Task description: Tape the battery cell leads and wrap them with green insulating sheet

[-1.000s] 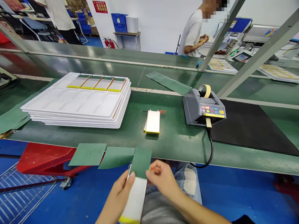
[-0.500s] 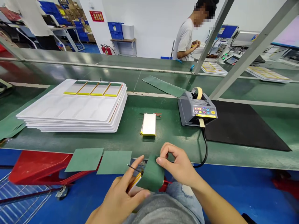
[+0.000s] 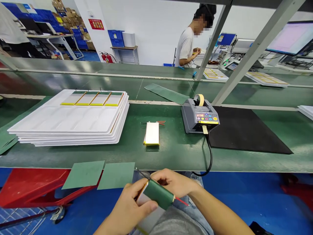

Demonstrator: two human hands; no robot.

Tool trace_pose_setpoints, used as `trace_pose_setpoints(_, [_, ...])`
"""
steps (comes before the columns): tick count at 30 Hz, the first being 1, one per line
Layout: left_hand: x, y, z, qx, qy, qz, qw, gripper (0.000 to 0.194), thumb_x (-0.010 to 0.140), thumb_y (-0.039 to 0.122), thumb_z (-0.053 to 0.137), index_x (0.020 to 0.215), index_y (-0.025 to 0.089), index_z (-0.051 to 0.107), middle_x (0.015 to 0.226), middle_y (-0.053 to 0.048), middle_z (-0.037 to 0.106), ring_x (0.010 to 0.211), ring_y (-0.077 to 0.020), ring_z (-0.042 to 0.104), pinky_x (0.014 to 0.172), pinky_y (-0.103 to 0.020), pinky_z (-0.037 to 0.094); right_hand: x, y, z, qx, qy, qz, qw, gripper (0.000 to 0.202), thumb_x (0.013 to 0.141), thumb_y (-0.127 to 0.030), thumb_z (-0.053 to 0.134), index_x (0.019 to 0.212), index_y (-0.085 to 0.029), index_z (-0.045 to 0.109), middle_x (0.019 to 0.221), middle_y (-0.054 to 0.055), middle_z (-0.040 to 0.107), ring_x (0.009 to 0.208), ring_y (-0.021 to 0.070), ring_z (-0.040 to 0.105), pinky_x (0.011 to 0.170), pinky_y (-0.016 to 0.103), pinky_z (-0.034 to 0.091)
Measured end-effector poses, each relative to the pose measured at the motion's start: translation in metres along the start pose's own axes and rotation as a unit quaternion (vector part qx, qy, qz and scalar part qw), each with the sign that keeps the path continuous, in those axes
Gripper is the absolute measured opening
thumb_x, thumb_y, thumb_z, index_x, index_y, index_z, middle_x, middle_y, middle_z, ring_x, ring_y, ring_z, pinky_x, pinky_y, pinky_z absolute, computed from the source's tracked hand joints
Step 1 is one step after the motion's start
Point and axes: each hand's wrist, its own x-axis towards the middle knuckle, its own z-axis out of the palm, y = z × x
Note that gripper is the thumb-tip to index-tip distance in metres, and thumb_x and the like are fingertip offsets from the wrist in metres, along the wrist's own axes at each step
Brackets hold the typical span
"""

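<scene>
A flat pouch battery cell (image 3: 144,198) sits in my left hand (image 3: 129,202), between thumb and fingers, over my lap. Green insulating paper (image 3: 160,193) is folded over the cell's wire end. A dark wire sticks out at its upper left and a red wire (image 3: 182,201) at its lower right. My right hand (image 3: 174,182) is closed against the far side of the paper, its fingertips partly hidden behind it. On the bench ahead lies a small stack of similar cells (image 3: 152,133) with red and black wires.
White trays (image 3: 61,130) are stacked at left, cells in the top one. Two green paper squares (image 3: 116,176) overhang the bench's front edge. A tape dispenser (image 3: 200,116) with its cord stands right, beside a black mat (image 3: 244,130). A co-worker (image 3: 187,45) stands beyond.
The green paper, standing up as a flap before, is now folded down over the cell's end. My right hand has moved left and down behind it. The head view has shifted slightly.
</scene>
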Motion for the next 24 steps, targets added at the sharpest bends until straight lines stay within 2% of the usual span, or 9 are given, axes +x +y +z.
trace_pose_setpoints(3, [0.007, 0.002, 0.000, -0.178, 0.000, -0.036, 0.983, 0.044, 0.069, 0.058, 0.064, 0.087, 0.018, 0.066, 0.077, -0.002, 0.063, 0.067, -0.0151, 0.053, 0.059, -0.021, 0.043, 0.001, -0.003, -0.009, 0.000, 0.061, -0.021, 0.998, 0.020, 0.078, -0.035, 0.063, 0.084, -0.016, 0.064, 0.078, 0.000, 0.057, 0.071, 0.0120, 0.049, 0.067, 0.024, 0.039])
trace_pose_setpoints(4, [0.008, 0.001, 0.001, -0.228, -0.011, -0.051, 0.972, 0.047, 0.068, 0.059, 0.065, 0.090, 0.017, 0.065, 0.078, -0.002, 0.063, 0.066, -0.0146, 0.053, 0.058, -0.021, 0.044, 0.002, -0.004, -0.012, 0.048, 0.050, -0.040, 0.997, 0.035, 0.078, -0.045, 0.062, 0.097, -0.016, 0.065, 0.089, 0.003, 0.060, 0.080, 0.0151, 0.053, 0.075, 0.028, 0.041])
trace_pose_setpoints(7, [0.011, -0.004, 0.004, -0.317, -0.039, -0.097, 0.943, 0.051, 0.064, 0.059, 0.070, 0.088, 0.015, 0.063, 0.072, -0.003, 0.061, 0.056, -0.0118, 0.052, 0.051, -0.021, 0.044, 0.007, -0.008, -0.015, 0.189, -0.077, -0.106, 0.973, 0.080, 0.066, -0.065, 0.065, 0.126, -0.015, 0.052, 0.120, 0.012, 0.055, 0.112, 0.0252, 0.049, 0.100, 0.038, 0.033])
trace_pose_setpoints(10, [0.012, -0.007, 0.006, -0.361, -0.047, -0.124, 0.923, 0.049, 0.062, 0.056, 0.073, 0.086, 0.015, 0.062, 0.066, -0.003, 0.062, 0.052, -0.0121, 0.055, 0.047, -0.022, 0.046, 0.013, -0.007, -0.012, 0.208, -0.101, -0.141, 0.963, 0.092, 0.054, -0.060, 0.077, 0.130, -0.016, 0.049, 0.129, 0.013, 0.049, 0.118, 0.0278, 0.045, 0.103, 0.040, 0.030])
trace_pose_setpoints(13, [0.013, -0.005, 0.008, -0.399, -0.054, -0.124, 0.907, 0.047, 0.064, 0.054, 0.073, 0.089, 0.015, 0.062, 0.063, -0.003, 0.064, 0.052, -0.0148, 0.060, 0.048, -0.024, 0.048, 0.019, -0.004, -0.006, 0.143, -0.012, -0.202, 0.969, 0.084, 0.052, -0.053, 0.081, 0.124, -0.018, 0.055, 0.123, 0.012, 0.053, 0.113, 0.0274, 0.048, 0.100, 0.041, 0.034])
trace_pose_setpoints(16, [0.012, -0.004, 0.011, -0.411, -0.044, -0.122, 0.902, 0.047, 0.065, 0.053, 0.073, 0.093, 0.016, 0.062, 0.061, -0.002, 0.065, 0.049, -0.0152, 0.061, 0.050, -0.025, 0.049, 0.022, -0.004, -0.001, 0.045, 0.064, -0.274, 0.959, 0.069, 0.061, -0.052, 0.075, 0.118, -0.019, 0.058, 0.115, 0.012, 0.059, 0.108, 0.0275, 0.052, 0.098, 0.044, 0.037])
trace_pose_setpoints(19, [0.012, -0.004, 0.007, -0.401, -0.016, -0.111, 0.909, 0.052, 0.067, 0.055, 0.071, 0.100, 0.016, 0.062, 0.064, -0.004, 0.067, 0.053, -0.0165, 0.063, 0.056, -0.027, 0.049, 0.020, 0.001, 0.002, -0.010, 0.078, -0.243, 0.967, 0.068, 0.073, -0.061, 0.061, 0.125, -0.019, 0.052, 0.122, 0.014, 0.056, 0.113, 0.0283, 0.051, 0.100, 0.045, 0.037])
trace_pose_setpoints(22, [0.015, -0.007, -0.023, -0.307, 0.040, -0.062, 0.949, 0.058, 0.071, 0.060, 0.063, 0.107, 0.015, 0.060, 0.075, -0.006, 0.069, 0.063, -0.0177, 0.064, 0.063, -0.027, 0.049, 0.015, 0.025, -0.002, -0.047, 0.131, -0.162, 0.977, 0.073, 0.081, -0.067, 0.046, 0.140, -0.027, 0.031, 0.134, 0.011, 0.048, 0.118, 0.0275, 0.050, 0.101, 0.043, 0.038])
trace_pose_setpoints(24, [0.016, -0.006, -0.061, -0.146, 0.111, -0.052, 0.982, 0.060, 0.077, 0.064, 0.051, 0.111, 0.015, 0.058, 0.083, -0.007, 0.070, 0.071, -0.0187, 0.064, 0.063, -0.026, 0.049, 0.012, 0.047, -0.010, -0.136, 0.231, -0.151, 0.951, 0.052, 0.088, -0.055, 0.042, 0.135, -0.033, 0.040, 0.125, 0.008, 0.057, 0.108, 0.0260, 0.058, 0.094, 0.042, 0.046])
